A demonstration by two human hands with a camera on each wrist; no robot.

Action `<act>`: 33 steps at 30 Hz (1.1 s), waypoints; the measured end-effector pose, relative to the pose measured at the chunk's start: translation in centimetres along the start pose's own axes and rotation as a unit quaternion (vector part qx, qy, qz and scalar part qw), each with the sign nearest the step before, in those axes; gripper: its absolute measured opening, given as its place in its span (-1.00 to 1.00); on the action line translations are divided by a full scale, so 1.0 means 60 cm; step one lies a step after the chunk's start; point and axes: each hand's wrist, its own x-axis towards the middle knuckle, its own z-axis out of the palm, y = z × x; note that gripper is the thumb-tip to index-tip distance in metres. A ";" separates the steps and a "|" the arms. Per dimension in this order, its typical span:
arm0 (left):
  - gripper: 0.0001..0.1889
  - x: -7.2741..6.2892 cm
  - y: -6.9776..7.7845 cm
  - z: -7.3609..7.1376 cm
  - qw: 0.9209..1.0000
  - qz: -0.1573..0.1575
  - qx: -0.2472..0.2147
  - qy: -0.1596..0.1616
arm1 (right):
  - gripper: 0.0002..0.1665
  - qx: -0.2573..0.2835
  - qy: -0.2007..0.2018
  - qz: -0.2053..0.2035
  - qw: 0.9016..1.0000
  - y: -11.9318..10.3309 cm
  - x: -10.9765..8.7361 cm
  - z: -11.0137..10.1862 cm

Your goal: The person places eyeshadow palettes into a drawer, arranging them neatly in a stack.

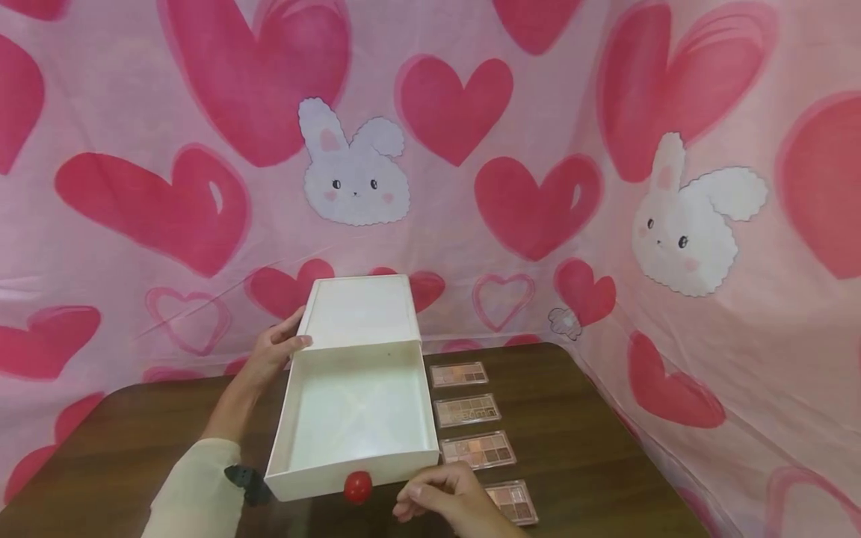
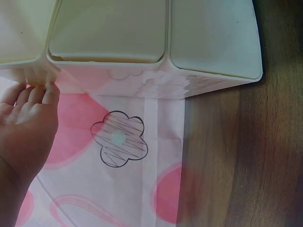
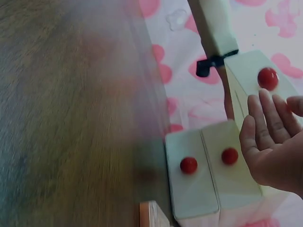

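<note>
Four makeup palettes (image 1: 478, 449) sit in a column right of the pulled-out drawer (image 1: 309, 484), lower middle of the head view. What a move turns on, I'd say: drawer's long axis runs up-frame, red knob (image 1: 358, 487) on its lower end, right hand (image 1: 445, 493) nearer — just right of the knob, fingers loose, holding nothing. I can't tell if it touches the drawer front. Left hand (image 1: 277, 344) grips the white drawer unit (image 1: 359, 310) at its left edge. In the way: drawer's right wall, between palettes and drawer floor; right hand also hides part of the lowest palette (image 1: 516, 502). Right wrist view, lower right — two closed drawers (image 3: 196, 194). Dark wood table (image 1: 605, 463) underneath.
</note>
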 end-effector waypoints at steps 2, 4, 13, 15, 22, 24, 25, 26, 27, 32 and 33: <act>-0.24 0.000 -0.001 -0.001 1.000 0.002 -0.005 -0.002 | -0.52 -0.009 0.003 -0.007 1.000 -0.002 -0.005 -0.009; -0.24 0.000 -0.004 -0.002 1.000 0.004 -0.005 -0.006 | -0.55 -0.012 0.003 -0.021 1.000 -0.003 -0.010 -0.018; -0.24 -0.001 -0.007 -0.006 1.000 0.012 0.028 -0.007 | -0.65 -0.084 0.065 -0.074 0.992 -0.004 -0.005 -0.113; -0.24 0.000 -0.006 -0.007 0.999 0.014 0.028 -0.009 | -0.65 -0.123 0.096 -0.080 0.985 0.006 0.002 -0.150; -0.25 0.003 -0.008 -0.007 0.999 0.028 0.008 -0.019 | -0.68 -0.278 0.230 -0.028 0.932 0.048 0.035 -0.281; -0.25 0.004 -0.010 -0.005 0.999 0.028 0.004 -0.022 | -0.72 -0.331 0.254 -0.018 0.909 0.056 0.047 -0.313; -0.25 0.005 -0.010 -0.004 0.999 0.028 0.000 -0.023 | -0.73 -0.352 0.266 -0.008 0.898 0.059 0.053 -0.327; -0.24 0.007 -0.011 -0.004 0.999 0.029 -0.003 -0.025 | -0.74 -0.374 0.275 0.008 0.885 0.062 0.060 -0.338; -0.24 0.008 -0.012 -0.003 0.999 0.030 -0.005 -0.024 | -0.74 -0.395 0.281 0.021 0.874 0.063 0.066 -0.348; -0.24 0.009 -0.013 -0.005 0.999 0.031 -0.008 -0.012 | -0.62 -0.435 0.283 0.080 0.851 0.074 0.105 -0.380; -0.24 0.008 -0.012 -0.006 0.999 0.031 -0.008 -0.006 | -0.58 -0.433 0.279 0.087 0.853 0.076 0.115 -0.383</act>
